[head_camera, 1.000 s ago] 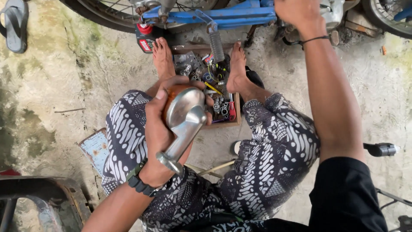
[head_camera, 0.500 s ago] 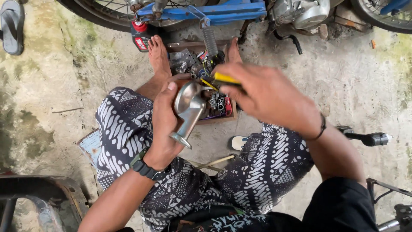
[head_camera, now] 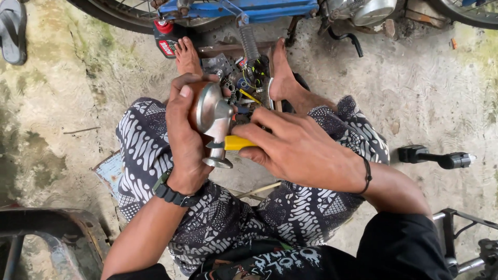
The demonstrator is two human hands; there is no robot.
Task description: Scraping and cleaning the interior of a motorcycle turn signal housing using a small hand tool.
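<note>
The person sits on a concrete floor [head_camera: 78, 103] with both legs stretched toward a blue motorbike [head_camera: 244, 8]. The left hand [head_camera: 184, 137] wraps around a metal part [head_camera: 212, 116], a rounded silver housing with a short stem that ends in a flat disc; the thumb lies over the dome and the fingers curl behind it, pressed together. The right hand [head_camera: 295, 148] pinches a yellow-handled tool [head_camera: 239, 143] between thumb and fingers, its tip set against the stem. The part is held above the lap, just before a tray of small parts [head_camera: 244, 83] between the 2 feet.

The part looks like cast metal: stiff, fairly heavy for its size, and smooth enough on the dome to slip. The stem and the rim of the dome seem the surest places to grip. A black handlebar grip [head_camera: 436, 157] lies on the floor well to the right.
</note>
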